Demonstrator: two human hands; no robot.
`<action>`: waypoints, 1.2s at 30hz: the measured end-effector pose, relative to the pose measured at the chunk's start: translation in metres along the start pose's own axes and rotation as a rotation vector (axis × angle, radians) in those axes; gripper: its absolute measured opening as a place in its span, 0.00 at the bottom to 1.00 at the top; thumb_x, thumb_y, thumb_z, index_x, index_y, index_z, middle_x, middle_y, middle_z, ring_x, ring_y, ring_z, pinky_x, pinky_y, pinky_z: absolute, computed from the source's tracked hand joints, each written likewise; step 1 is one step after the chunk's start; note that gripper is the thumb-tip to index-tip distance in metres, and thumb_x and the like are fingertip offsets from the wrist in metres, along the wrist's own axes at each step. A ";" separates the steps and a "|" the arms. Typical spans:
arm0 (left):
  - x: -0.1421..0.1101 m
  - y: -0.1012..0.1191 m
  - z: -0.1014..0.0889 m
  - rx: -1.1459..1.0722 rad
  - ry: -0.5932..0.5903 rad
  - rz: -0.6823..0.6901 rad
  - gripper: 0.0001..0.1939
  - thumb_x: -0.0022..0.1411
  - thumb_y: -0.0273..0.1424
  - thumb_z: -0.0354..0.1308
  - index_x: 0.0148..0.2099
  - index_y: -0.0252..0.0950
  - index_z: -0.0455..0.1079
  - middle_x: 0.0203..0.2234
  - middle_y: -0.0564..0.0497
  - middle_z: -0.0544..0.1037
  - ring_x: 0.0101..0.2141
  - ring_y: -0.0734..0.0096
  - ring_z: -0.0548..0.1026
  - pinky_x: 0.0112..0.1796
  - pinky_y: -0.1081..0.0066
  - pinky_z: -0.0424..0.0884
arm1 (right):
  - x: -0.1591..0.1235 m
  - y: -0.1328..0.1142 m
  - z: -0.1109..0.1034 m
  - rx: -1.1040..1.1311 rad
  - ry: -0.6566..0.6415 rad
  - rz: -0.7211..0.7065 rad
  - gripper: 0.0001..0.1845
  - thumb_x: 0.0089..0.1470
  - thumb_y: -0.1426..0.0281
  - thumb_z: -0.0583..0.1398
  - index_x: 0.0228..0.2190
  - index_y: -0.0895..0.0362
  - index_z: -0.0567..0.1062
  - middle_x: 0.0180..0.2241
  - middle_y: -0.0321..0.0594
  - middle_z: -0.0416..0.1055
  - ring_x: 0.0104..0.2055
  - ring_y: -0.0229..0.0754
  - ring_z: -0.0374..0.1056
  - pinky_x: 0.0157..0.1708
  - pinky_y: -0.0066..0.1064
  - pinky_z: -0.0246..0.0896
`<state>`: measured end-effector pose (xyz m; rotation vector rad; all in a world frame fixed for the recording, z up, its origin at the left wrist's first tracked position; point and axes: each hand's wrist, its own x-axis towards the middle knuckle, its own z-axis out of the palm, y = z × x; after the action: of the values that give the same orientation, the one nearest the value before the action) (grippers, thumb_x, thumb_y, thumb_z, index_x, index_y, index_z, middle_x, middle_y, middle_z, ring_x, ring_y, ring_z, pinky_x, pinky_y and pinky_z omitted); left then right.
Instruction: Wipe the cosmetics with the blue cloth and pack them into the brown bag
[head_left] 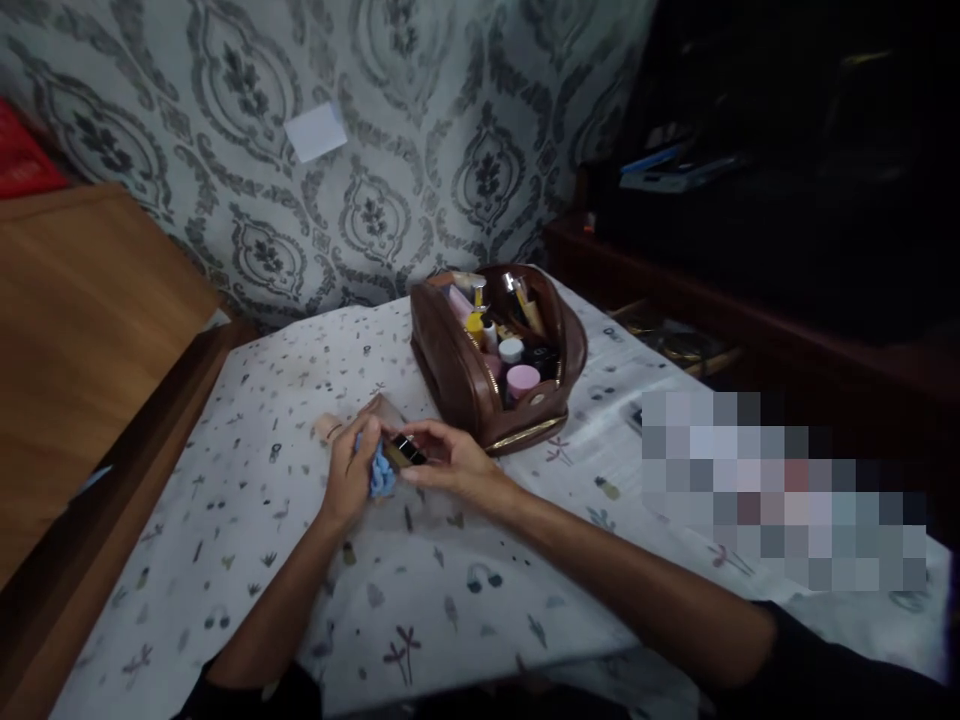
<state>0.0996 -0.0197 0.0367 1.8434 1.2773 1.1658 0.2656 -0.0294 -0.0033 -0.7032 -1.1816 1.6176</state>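
Note:
My left hand is closed around a crumpled blue cloth. My right hand pinches the black cap end of a small cosmetic container with a shiny gold-brown part. The cloth lies against that container, between both hands; its far side is hidden by my fingers. A beige item rests on the table just past my left hand, its kind unclear. Beyond my right hand stands an unzipped brown makeup bag, packed with bottles, tubes and a pink-lidded jar.
A white patterned cloth covers the table. Wooden furniture borders it on the left. At the right are a dark cabinet and a blurred-out patch on the tabletop. A patterned wall with a white paper rises behind.

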 end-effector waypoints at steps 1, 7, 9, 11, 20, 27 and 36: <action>-0.001 -0.001 -0.001 -0.003 -0.015 0.008 0.25 0.70 0.51 0.46 0.33 0.38 0.70 0.27 0.50 0.76 0.31 0.67 0.73 0.35 0.69 0.71 | 0.000 0.001 0.000 -0.065 0.008 -0.016 0.34 0.35 0.60 0.75 0.45 0.57 0.75 0.39 0.38 0.74 0.41 0.39 0.70 0.45 0.33 0.66; -0.010 -0.003 0.000 0.152 -0.084 0.180 0.22 0.74 0.44 0.41 0.45 0.36 0.73 0.37 0.46 0.79 0.39 0.65 0.76 0.44 0.66 0.72 | -0.003 0.003 0.002 -0.610 0.184 -0.158 0.19 0.40 0.71 0.68 0.38 0.58 0.76 0.35 0.36 0.67 0.36 0.40 0.65 0.36 0.31 0.64; -0.014 -0.004 0.004 0.261 -0.122 0.252 0.18 0.73 0.41 0.44 0.48 0.36 0.72 0.40 0.45 0.79 0.42 0.63 0.75 0.47 0.65 0.71 | -0.007 0.004 0.004 -0.775 0.193 -0.248 0.16 0.41 0.75 0.66 0.37 0.58 0.75 0.34 0.35 0.65 0.34 0.39 0.64 0.35 0.31 0.63; -0.017 -0.005 0.009 0.368 -0.156 0.280 0.16 0.72 0.38 0.46 0.49 0.37 0.71 0.41 0.44 0.78 0.43 0.62 0.75 0.47 0.64 0.70 | -0.011 0.006 0.004 -0.890 0.163 -0.324 0.16 0.44 0.77 0.64 0.38 0.58 0.74 0.35 0.36 0.65 0.35 0.40 0.63 0.36 0.32 0.64; -0.015 0.001 0.005 0.213 -0.165 0.175 0.20 0.73 0.39 0.43 0.30 0.38 0.64 0.25 0.51 0.72 0.30 0.68 0.71 0.35 0.69 0.67 | -0.017 0.013 -0.002 -0.898 -0.022 -0.499 0.24 0.47 0.77 0.64 0.47 0.56 0.72 0.42 0.42 0.69 0.42 0.44 0.68 0.42 0.35 0.67; -0.015 0.002 0.005 0.057 -0.160 0.106 0.20 0.72 0.42 0.46 0.30 0.37 0.65 0.24 0.52 0.72 0.29 0.68 0.71 0.35 0.70 0.67 | -0.019 0.014 -0.001 -0.811 -0.033 -0.500 0.26 0.44 0.74 0.67 0.48 0.56 0.74 0.44 0.43 0.70 0.45 0.46 0.69 0.43 0.36 0.68; -0.014 0.016 -0.003 0.112 -0.099 0.137 0.20 0.70 0.45 0.48 0.37 0.37 0.73 0.32 0.48 0.79 0.36 0.63 0.76 0.38 0.69 0.72 | -0.022 0.007 0.001 -0.761 -0.027 -0.540 0.29 0.47 0.65 0.72 0.51 0.57 0.74 0.45 0.44 0.71 0.46 0.46 0.70 0.46 0.36 0.68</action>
<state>0.1012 -0.0382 0.0473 2.0721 1.1982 1.0770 0.2698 -0.0501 -0.0111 -0.7309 -1.8400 0.7088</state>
